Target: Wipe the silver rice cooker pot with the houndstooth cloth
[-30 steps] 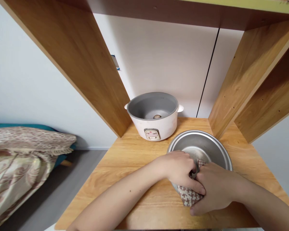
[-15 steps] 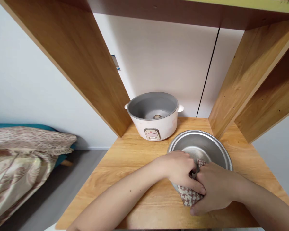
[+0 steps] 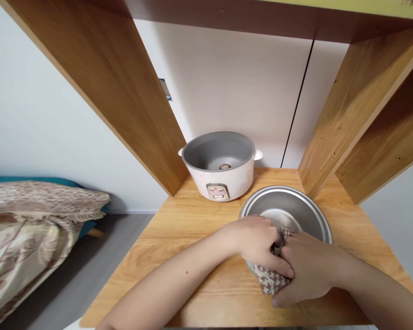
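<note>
A round metal inner pot of a rice cooker sits on the wooden tabletop, close to me at the right. My left hand is closed over its near left rim, fingers curled into the pot and thumb reaching across a cloth. A brown-and-white patterned cloth drapes over the near rim, partly outside and partly inside. My right hand grips this cloth against the rim, its thumb outside and its other fingers hidden in the pot. Both hands touch at the thumbs.
Behind the pot stands the white rice cooker body, lidless, its heating plate showing inside. Wooden uprights flank the tabletop, and a shelf crosses overhead. A fringed patterned cover lies over blue-edged furniture at the left.
</note>
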`<state>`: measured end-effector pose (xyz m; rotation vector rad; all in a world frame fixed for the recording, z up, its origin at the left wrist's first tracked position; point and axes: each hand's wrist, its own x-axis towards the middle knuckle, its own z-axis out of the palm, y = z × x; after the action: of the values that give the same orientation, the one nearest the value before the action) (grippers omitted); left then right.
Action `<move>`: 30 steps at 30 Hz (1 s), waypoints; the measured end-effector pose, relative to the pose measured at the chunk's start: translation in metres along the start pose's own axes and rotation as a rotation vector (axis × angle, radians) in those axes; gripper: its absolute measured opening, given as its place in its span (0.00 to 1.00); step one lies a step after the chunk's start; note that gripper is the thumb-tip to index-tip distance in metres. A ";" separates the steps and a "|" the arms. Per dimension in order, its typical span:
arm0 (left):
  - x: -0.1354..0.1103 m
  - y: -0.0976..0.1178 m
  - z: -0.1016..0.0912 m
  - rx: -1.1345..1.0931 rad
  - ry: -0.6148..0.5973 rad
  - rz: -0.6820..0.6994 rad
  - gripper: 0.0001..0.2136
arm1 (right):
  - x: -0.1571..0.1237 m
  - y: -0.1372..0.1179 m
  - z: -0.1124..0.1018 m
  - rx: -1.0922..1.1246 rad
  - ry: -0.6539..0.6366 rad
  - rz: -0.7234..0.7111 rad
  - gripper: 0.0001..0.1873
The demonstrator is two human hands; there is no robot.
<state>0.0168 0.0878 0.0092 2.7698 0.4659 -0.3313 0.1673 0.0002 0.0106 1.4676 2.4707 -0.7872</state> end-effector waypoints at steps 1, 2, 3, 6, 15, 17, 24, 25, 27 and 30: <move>0.000 0.000 0.000 0.002 -0.004 -0.003 0.34 | 0.000 0.000 0.000 0.001 -0.004 0.004 0.23; 0.000 0.000 0.000 0.003 -0.007 -0.006 0.34 | 0.000 0.000 0.001 0.001 -0.006 0.006 0.23; 0.000 0.000 0.000 0.004 -0.011 -0.009 0.34 | 0.001 0.001 0.001 -0.001 -0.005 0.005 0.24; 0.000 0.000 0.000 0.008 -0.011 -0.007 0.35 | 0.000 0.000 0.001 -0.010 0.000 -0.002 0.24; 0.001 -0.001 0.001 0.003 -0.003 0.006 0.36 | -0.001 -0.001 0.000 -0.005 0.004 0.006 0.25; 0.001 -0.001 0.001 0.006 -0.004 0.005 0.36 | -0.001 -0.001 0.000 0.000 -0.005 0.012 0.25; 0.000 -0.001 0.001 -0.002 -0.002 -0.001 0.33 | -0.001 0.000 0.002 0.006 0.002 0.002 0.26; 0.000 -0.001 0.001 -0.002 -0.001 0.000 0.33 | -0.001 0.000 0.002 0.002 0.000 0.001 0.26; 0.000 -0.001 0.001 0.000 0.004 0.006 0.34 | 0.000 0.001 0.002 0.001 0.002 -0.005 0.26; 0.000 -0.001 0.002 0.003 0.010 0.008 0.35 | 0.000 0.001 0.001 0.018 -0.002 -0.005 0.26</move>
<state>0.0166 0.0881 0.0073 2.7767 0.4567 -0.3162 0.1681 -0.0004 0.0095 1.4662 2.4733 -0.8130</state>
